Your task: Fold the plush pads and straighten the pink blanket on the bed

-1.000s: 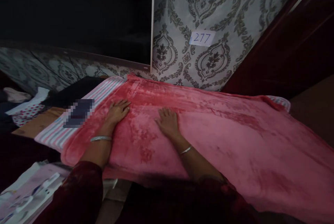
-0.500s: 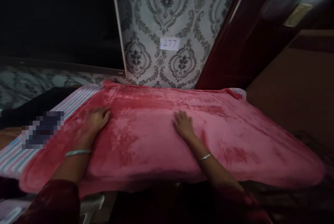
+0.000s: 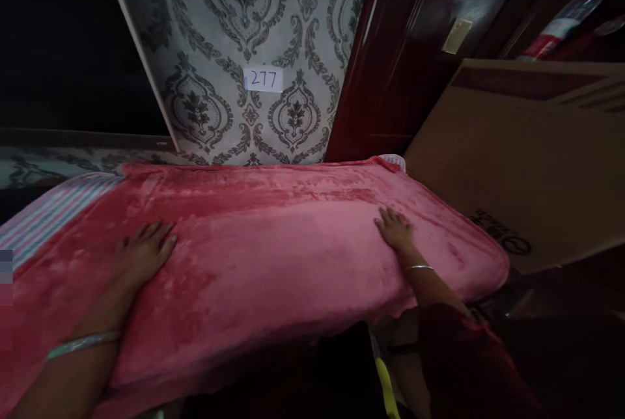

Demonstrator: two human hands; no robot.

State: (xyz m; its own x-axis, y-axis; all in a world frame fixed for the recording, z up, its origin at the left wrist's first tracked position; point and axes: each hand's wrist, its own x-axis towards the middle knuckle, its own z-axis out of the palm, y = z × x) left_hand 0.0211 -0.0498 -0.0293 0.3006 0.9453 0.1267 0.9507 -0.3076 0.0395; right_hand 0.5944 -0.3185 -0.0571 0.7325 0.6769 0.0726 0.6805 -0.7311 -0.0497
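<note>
A plush pink-red blanket [image 3: 273, 263] lies spread over a flat surface, its front edge hanging down. On its left part my left hand [image 3: 146, 253] rests palm down, fingers spread and nothing held. My right hand [image 3: 394, 227] lies flat on the lighter pink area at the right, its fingers also apart. Under the blanket, a striped cloth [image 3: 63, 207] in white, pink and blue shows at the left; a small bit of striped cloth peeks out at the far right corner.
A large cardboard box [image 3: 537, 165] stands along the right side, with a plastic bottle [image 3: 561, 25] behind it. Patterned wallpaper bears a paper label [image 3: 263, 79] reading 277. A dark screen [image 3: 73, 48] is at the left, a dark red door [image 3: 400, 35] at the right.
The view has turned to the right, bringing more of the box and the bottle into sight. My right hand has slid rightward over the blanket; my left hand's fingers are more spread.
</note>
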